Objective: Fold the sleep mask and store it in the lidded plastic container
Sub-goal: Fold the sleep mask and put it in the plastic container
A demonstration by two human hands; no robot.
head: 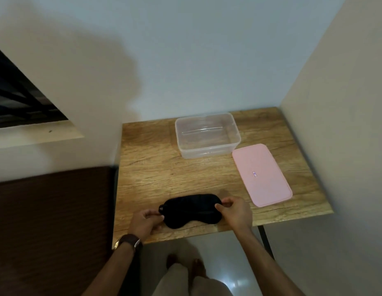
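A black sleep mask (pixel 191 210) lies flat and unfolded near the front edge of the wooden table (pixel 151 167). My left hand (pixel 145 222) pinches its left end, where a loop of strap sticks out. My right hand (pixel 233 211) pinches its right end between thumb and fingers. A clear plastic container (pixel 207 135) stands open and empty at the back of the table. Its pink lid (pixel 261 174) lies flat on the table to the right of it.
Walls close in the table at the back and on the right. A dark brown headboard (pixel 51 227) stands to the left of the table. My legs and feet (pixel 185 268) are below the front edge on a pale floor.
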